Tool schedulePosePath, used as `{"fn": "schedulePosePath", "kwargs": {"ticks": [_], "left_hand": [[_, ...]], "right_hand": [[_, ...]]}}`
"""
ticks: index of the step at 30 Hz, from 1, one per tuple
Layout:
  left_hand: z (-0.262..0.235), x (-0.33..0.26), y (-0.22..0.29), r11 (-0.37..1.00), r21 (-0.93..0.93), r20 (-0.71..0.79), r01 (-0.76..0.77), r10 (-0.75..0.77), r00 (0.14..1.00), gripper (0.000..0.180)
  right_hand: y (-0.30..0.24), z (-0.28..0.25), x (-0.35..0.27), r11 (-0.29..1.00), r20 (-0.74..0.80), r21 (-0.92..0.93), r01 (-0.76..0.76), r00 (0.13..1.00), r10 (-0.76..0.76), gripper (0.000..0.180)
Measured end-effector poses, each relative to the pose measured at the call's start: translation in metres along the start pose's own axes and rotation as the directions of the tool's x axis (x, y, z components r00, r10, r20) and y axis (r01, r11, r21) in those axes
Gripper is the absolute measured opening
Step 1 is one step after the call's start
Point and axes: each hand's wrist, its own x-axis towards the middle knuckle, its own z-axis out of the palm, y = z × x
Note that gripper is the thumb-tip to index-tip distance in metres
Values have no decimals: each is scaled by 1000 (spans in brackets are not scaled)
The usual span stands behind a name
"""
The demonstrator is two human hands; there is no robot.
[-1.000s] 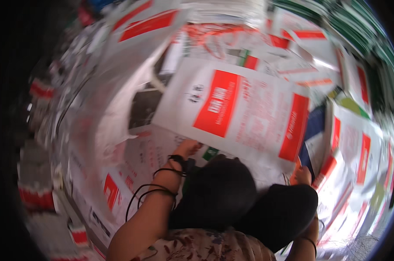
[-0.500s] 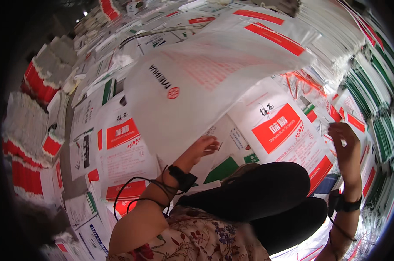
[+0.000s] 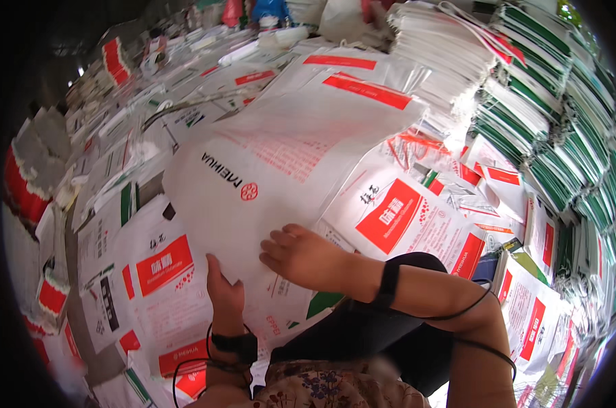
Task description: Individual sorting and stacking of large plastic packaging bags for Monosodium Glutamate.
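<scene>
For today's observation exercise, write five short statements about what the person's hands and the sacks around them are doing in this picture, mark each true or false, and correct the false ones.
1. The left hand grips the lower edge of a large white sack. True.
2. The right hand lies flat on that same sack. True.
3. Both wrists are bare. False: each wears a dark band with a thin cable.
4. The bundled stacks at the right have blue edges. False: their edges are green and white.
5. The sacks lying under the large one, such as the printed sack, have red panels. True.
</scene>
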Motion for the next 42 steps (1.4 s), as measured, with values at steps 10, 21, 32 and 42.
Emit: {"fn": "schedulePosePath", "kwargs": {"ticks": [10, 21, 32, 42], "left_hand": [[22, -7, 5, 994, 58, -227, -92, 103, 968, 51], [113, -66, 8, 475, 515, 463, -714, 547, 698, 49], [99, -29, 27, 944, -107, -48, -311, 308, 950, 37], [55, 1, 51, 909, 133, -178, -395, 414, 893, 44]], "right_hand": [[71, -56, 31, 684, -295, 416, -599, 623, 725, 14], [-27, -73, 31, 856, -323, 493, -152, 882, 342, 22], [86, -81, -64, 488, -86, 457, -743, 510, 856, 21], [212, -38, -119, -334, 317, 910, -246, -108, 942, 54]]}}
